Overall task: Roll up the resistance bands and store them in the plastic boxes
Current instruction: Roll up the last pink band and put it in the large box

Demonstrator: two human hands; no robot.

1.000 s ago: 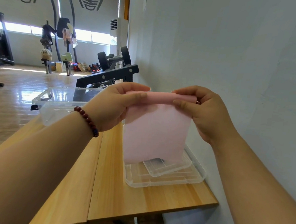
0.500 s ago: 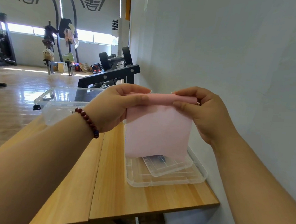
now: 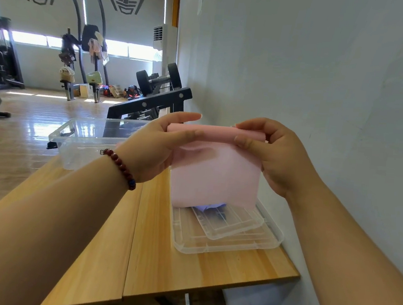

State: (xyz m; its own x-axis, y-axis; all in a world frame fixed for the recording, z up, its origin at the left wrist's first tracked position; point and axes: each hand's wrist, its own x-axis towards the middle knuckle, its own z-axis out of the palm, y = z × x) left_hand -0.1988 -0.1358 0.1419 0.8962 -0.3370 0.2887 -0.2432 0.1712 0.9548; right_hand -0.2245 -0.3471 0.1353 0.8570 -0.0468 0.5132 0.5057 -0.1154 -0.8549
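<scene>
Band (image 3: 215, 175): thin, smooth pink sheet, held above the counter's (image 3: 160, 259) right edge, top rolled into a soft tube, long axis left to right, tail hanging straight down and slightly shorter than a second ago. Left hand (image 3: 154, 147), right hand (image 3: 276, 157): fingers (image 3: 184, 136) clamped on the roll's ends, as before. Beneath: two clear ribbed lids (image 3: 226, 243), stacked.
</scene>
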